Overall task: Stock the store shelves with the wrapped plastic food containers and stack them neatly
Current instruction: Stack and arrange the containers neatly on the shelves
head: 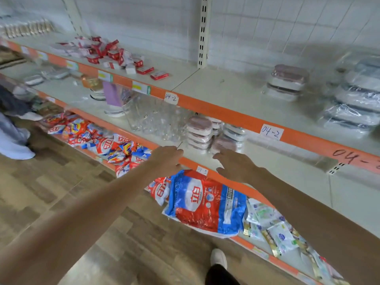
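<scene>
Wrapped pink-lidded food containers (199,131) stand stacked on the middle shelf (287,161), with more wrapped containers (227,138) leaning beside them. Both my hands reach toward that shelf's front edge and hold nothing. My left hand (167,158) hovers at the orange shelf lip, fingers relaxed. My right hand (236,163) is spread just in front of the leaning containers, apart from them. On the top shelf (226,93) stands another pink-lidded stack (287,82), and dark-lidded wrapped containers (357,103) are piled at the right.
Clear glassware (152,120) crowds the middle shelf left of the stacks. Red and white small boxes (115,56) litter the top shelf. Detergent bags (207,204) and sachets fill the bottom shelf. Another person's legs (12,124) stand at left on the wooden floor.
</scene>
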{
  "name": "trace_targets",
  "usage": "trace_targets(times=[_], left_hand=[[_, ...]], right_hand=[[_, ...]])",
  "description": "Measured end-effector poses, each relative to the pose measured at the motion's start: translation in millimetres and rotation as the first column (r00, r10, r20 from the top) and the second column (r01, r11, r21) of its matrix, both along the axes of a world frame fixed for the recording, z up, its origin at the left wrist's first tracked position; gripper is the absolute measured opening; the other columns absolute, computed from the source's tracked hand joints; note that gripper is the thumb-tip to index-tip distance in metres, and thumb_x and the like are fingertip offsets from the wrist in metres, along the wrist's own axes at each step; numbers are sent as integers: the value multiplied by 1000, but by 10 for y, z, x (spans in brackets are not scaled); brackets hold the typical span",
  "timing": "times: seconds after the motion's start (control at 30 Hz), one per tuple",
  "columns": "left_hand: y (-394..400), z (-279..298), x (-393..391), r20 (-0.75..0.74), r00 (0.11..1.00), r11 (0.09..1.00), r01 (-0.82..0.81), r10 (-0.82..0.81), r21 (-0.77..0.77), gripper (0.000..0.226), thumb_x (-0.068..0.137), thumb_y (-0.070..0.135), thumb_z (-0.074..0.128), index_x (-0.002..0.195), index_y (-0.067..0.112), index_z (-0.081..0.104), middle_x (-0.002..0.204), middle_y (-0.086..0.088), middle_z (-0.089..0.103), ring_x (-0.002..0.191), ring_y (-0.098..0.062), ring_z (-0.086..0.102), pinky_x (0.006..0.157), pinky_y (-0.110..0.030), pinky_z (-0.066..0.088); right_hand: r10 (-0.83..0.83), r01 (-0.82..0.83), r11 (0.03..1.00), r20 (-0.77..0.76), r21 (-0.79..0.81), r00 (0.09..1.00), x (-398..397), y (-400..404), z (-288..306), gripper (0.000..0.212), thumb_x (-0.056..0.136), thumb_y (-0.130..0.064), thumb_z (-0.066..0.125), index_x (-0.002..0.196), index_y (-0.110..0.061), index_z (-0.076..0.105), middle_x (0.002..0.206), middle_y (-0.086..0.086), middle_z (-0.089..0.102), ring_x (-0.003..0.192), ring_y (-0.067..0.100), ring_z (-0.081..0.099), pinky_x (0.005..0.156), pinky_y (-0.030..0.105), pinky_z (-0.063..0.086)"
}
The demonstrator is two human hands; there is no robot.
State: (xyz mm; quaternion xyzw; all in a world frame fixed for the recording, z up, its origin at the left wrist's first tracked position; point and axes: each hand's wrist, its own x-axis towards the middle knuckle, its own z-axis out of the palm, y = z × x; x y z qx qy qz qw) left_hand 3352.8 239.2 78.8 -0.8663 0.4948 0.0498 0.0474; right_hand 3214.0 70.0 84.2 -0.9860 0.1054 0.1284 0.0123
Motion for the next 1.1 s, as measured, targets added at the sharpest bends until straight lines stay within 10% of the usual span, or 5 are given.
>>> trace_targets(times=[0.6,1.1], left_hand=[[-947,-649,349,-203,979,1000,-7,1,-28,48,93,30,53,135,12,40,126,-6,51,114,-22,51,93,-35,43],[-1784,-2352,938,-171,984,979,8,-44,-204,46,92,27,53,135,15,44,130,-4,52,121,-20,46,99,-33,40]], right_hand=[[-214,222,969,-80,110,974,473,-945,-976,54,93,-32,52,139,-9,35,142,9,37,132,24,34,103,39,38],[-385,372,923,298,102,874,1352,-2013,-2552,89,78,-50,66,144,-8,24,146,7,28,135,24,25,112,33,19]])
